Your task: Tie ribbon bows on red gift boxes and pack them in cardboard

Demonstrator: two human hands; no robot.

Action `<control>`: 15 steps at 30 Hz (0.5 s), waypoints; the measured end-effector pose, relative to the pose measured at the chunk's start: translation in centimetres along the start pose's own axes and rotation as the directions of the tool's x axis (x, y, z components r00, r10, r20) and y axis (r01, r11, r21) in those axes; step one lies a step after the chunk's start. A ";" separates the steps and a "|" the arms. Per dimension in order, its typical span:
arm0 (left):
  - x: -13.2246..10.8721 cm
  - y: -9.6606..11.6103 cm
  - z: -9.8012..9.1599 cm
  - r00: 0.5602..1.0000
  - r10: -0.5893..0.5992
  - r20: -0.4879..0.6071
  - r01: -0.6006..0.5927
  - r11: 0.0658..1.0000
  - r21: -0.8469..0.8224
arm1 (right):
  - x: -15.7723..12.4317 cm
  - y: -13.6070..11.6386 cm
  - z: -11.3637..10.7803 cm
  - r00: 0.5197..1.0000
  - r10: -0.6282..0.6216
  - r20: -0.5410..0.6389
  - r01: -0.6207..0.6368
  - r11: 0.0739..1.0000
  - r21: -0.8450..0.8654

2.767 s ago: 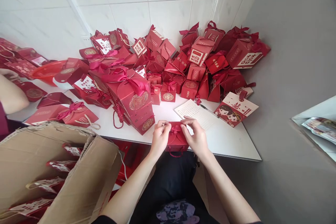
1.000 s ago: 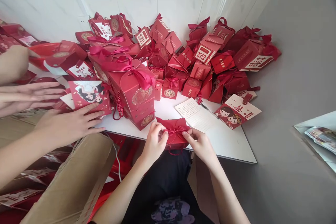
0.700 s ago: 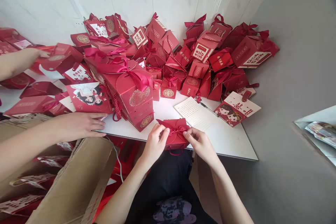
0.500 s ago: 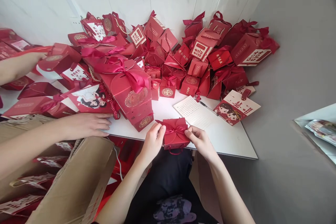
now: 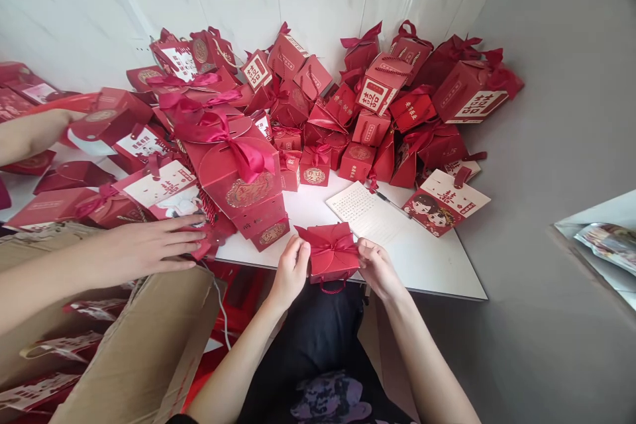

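Ribbon (image 5: 334,248) on small red box (image 5: 328,270), pinched in left hand (image 5: 291,268) and right hand (image 5: 380,268); at edge of table (image 5: 427,271), near notebook (image 5: 360,209).

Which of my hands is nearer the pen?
Right. Your right hand is on the near side of the pen; your left hand is farther off, to its left.

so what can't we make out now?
All in head view:
Small red cardboard box: contents hidden by closed flaps.
Shiny red ribbon bow: right tip hidden by right hand.
White paper notepad: writing too small to read.
Glossy plastic-looking packet: cut off by right edge.
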State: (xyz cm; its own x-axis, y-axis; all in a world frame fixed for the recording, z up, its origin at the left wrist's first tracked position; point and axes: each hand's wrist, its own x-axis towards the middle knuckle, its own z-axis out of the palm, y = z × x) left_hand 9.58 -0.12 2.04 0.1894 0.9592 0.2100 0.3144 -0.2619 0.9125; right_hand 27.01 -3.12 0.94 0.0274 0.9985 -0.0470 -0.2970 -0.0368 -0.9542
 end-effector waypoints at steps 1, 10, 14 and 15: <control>0.0 -0.2 0.0 0.999 -0.035 0.002 0.035 0.998 -0.046 | 0.1 0.1 -0.1 1.000 -0.001 0.004 0.001 1.000 -0.006; 0.5 0.5 -2.0 0.997 -0.074 -0.004 0.074 0.996 -0.045 | 2.0 -5.5 0.1 0.965 -0.256 -0.049 0.175 0.774 -0.608; -0.1 1.9 -1.3 0.983 0.148 -0.112 -0.117 0.962 0.246 | 5.0 -6.7 3.0 0.898 -0.209 0.388 0.440 0.491 -0.752; -0.2 1.9 -1.0 0.980 0.165 -0.111 -0.130 0.955 0.266 | 5.7 -6.7 3.6 0.877 -0.136 0.461 0.467 0.470 -0.749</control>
State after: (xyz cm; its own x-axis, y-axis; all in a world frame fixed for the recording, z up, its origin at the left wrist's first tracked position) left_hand 9.22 -0.73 4.07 0.1340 0.9089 0.3950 0.5232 -0.4034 0.7507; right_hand 25.71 3.01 8.14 -0.3760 0.8988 0.2252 0.5879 0.4192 -0.6919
